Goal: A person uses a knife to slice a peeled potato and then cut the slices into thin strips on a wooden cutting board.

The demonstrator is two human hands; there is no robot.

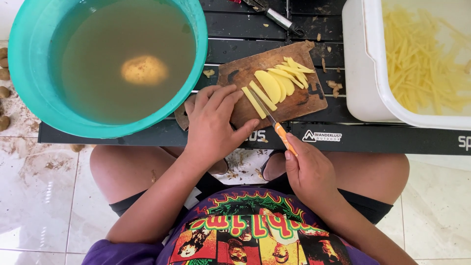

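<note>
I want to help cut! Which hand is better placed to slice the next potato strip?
The right hand. It grips the orange-handled knife, whose blade lies by the potato slices on the cutting board. The left hand rests flat on the board.

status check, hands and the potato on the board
Left hand flat on cutting board. Right hand grips orange-handled knife, blade at potato slices. Nothing in the way.

table: black slatted point(392, 140)
cutting board: wooden, ctr point(245, 73)
basin: teal, left of board point(29, 73)
tub: white, right of board point(360, 64)
peeler: behind board point(278, 19)
</note>
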